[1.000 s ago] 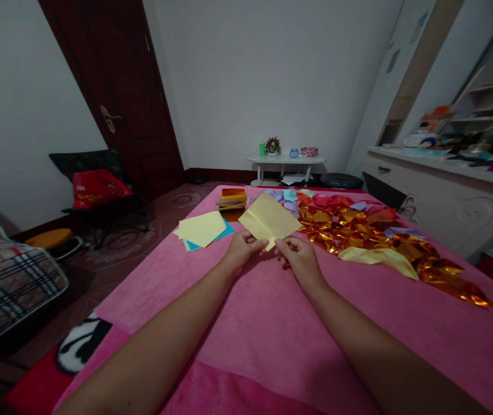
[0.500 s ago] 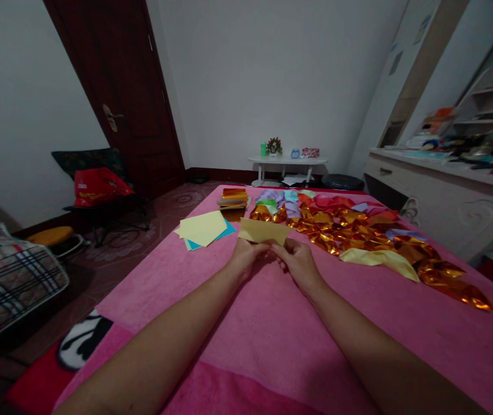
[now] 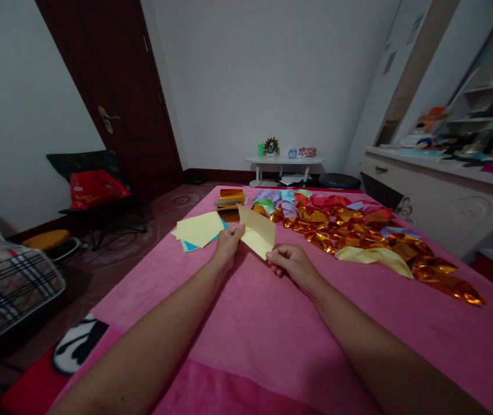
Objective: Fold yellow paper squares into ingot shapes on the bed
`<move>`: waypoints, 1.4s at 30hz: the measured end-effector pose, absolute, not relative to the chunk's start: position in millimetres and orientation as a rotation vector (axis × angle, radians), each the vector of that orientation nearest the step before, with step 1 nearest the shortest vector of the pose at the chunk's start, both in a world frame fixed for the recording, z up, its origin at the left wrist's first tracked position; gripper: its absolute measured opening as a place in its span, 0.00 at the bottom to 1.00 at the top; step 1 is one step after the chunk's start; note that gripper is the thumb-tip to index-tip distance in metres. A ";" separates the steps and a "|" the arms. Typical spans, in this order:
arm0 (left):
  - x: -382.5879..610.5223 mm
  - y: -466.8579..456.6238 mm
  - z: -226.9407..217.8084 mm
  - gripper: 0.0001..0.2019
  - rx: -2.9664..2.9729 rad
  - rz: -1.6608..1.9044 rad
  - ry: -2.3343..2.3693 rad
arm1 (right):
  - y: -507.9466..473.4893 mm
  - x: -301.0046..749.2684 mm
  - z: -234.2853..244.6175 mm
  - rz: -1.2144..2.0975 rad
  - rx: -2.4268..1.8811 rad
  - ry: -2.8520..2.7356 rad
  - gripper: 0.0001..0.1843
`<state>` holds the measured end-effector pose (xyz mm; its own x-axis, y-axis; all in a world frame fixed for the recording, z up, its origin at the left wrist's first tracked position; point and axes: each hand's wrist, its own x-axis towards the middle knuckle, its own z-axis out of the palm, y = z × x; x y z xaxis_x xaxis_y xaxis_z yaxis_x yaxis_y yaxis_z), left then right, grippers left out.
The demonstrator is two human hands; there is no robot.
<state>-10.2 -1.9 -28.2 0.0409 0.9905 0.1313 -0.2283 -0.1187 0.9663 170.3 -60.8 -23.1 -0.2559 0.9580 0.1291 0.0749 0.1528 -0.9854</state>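
A pale yellow sheet of paper (image 3: pixel 257 232) is held up over the pink blanket (image 3: pixel 272 323), folded and tilted. My left hand (image 3: pixel 228 242) pinches its left edge. My right hand (image 3: pixel 290 262) pinches its lower right corner with curled fingers. Just left of my left hand lies a small stack of yellow and blue paper squares (image 3: pixel 198 229). Behind the held sheet sits a stack of gold and orange foil sheets (image 3: pixel 231 197).
A heap of crumpled gold foil and coloured folded papers (image 3: pixel 358 230) spreads across the blanket's right side, with a yellow piece (image 3: pixel 376 259) on it. A white low table (image 3: pixel 285 164) stands at the far wall; a dresser (image 3: pixel 445 196) is right, a chair with a red bag (image 3: pixel 93 187) left.
The sheet was open and raised, then folded flat and low between both hands. Now my left hand has moved left and up, tilting the folded sheet; my right hand holds its lower corner.
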 end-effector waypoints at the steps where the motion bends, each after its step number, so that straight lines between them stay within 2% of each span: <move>1: -15.4 -0.8 -24.9 0.22 1.171 1.298 0.926 | -60.8 172.9 -23.1 1.223 -1.030 -1.523 0.14; 3: -27.3 0.7 -16.9 0.22 1.214 1.127 0.899 | -59.5 179.5 -23.1 1.084 -1.063 -1.478 0.10; 4: -33.1 1.3 -12.7 0.22 1.240 1.027 0.883 | -58.6 183.0 -22.9 0.952 -1.095 -1.468 0.13; 7: -42.2 4.7 -0.1 0.20 1.314 0.757 0.867 | -58.2 191.1 -20.5 0.446 -1.135 -1.601 0.31; 8: -41.3 7.0 4.2 0.19 1.352 0.648 0.864 | -59.4 192.8 -18.7 0.313 -1.112 -1.695 0.34; 9: -38.3 10.0 8.7 0.18 1.488 0.389 0.826 | -61.2 194.2 -16.6 0.210 -1.066 -1.799 0.36; 11: -26.7 17.2 18.3 0.17 1.686 0.112 0.723 | -66.2 196.9 -11.6 0.051 -0.898 -2.016 0.32; 13: -10.1 24.5 28.3 0.16 1.835 -0.028 0.632 | -71.7 200.8 -7.2 -0.012 -0.700 -2.200 0.22; 15: 8.3 30.1 37.1 0.13 1.960 -0.072 0.561 | -76.8 205.6 -5.2 -0.053 -0.563 -2.336 0.15; 18: 34.9 33.9 43.9 0.09 2.139 -0.031 0.501 | -84.0 211.2 -8.0 -0.124 -0.508 -2.436 0.12; 21: 55.7 32.3 41.4 0.05 2.271 0.158 0.419 | -91.0 212.4 -16.2 -0.111 -0.514 -2.436 0.08; 24: 63.6 26.6 34.0 0.06 2.363 0.285 0.318 | -97.4 211.9 -23.8 0.035 -0.569 -2.459 0.06; 28: 46.0 13.4 23.1 0.08 2.567 0.462 0.351 | -103.6 211.9 -23.5 0.259 -0.706 -2.487 0.08; 30: 29.3 3.7 16.8 0.12 2.575 0.482 0.395 | -104.9 212.7 -20.0 0.347 -0.722 -2.462 0.09; 33: 6.4 -12.7 5.1 0.24 2.558 0.525 0.483 | -103.5 217.0 -15.8 0.459 -0.728 -2.392 0.12; 35: -2.7 -21.8 -2.9 0.26 2.567 0.534 0.529 | -99.8 222.6 -15.5 0.529 -0.734 -2.323 0.17; 37: -6.2 -27.9 -9.3 0.25 2.586 0.557 0.574 | -94.7 229.5 -16.9 0.570 -0.765 -2.256 0.20; 42: -4.9 -35.8 -15.9 0.16 2.721 0.628 0.676 | -84.9 240.4 -20.4 0.553 -0.851 -2.200 0.18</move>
